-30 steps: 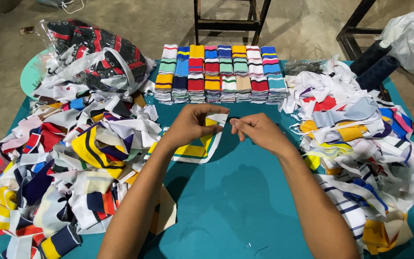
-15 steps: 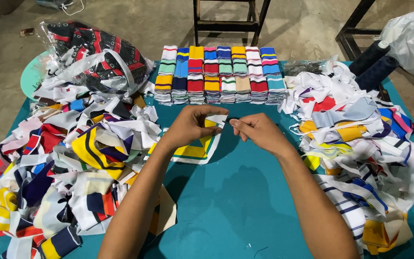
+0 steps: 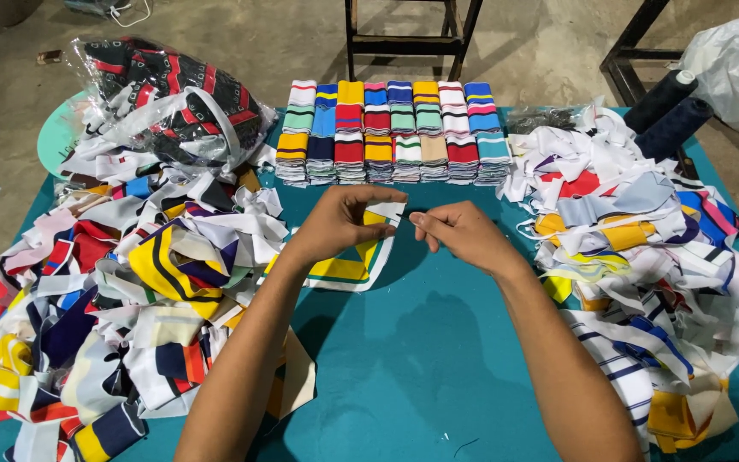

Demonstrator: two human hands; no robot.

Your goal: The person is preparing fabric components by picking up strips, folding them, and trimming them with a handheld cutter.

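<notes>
Left hand [image 3: 344,218] and right hand [image 3: 459,233] both pinch one white striped fabric strip [image 3: 361,257] | strip just in front of the folded stacks [image 3: 391,133] on the bench [image 3: 438,359] | hands barely moved since a second ago, grip unchanged.

1. Left hand [image 3: 344,224] & right hand [image 3: 464,235] are staying almost where they were 1 s ago; only slight finger shifts are showing.
2. Fingertips of both are now sitting a bit closer together, pinching the white edge of the striped fabric piece [image 3: 354,261] between them.
3. The piece's top corner is riding slightly lower vs. earlier, when a small white tab was poking up between the hands.
4. Camera view is barely drifting.
</notes>
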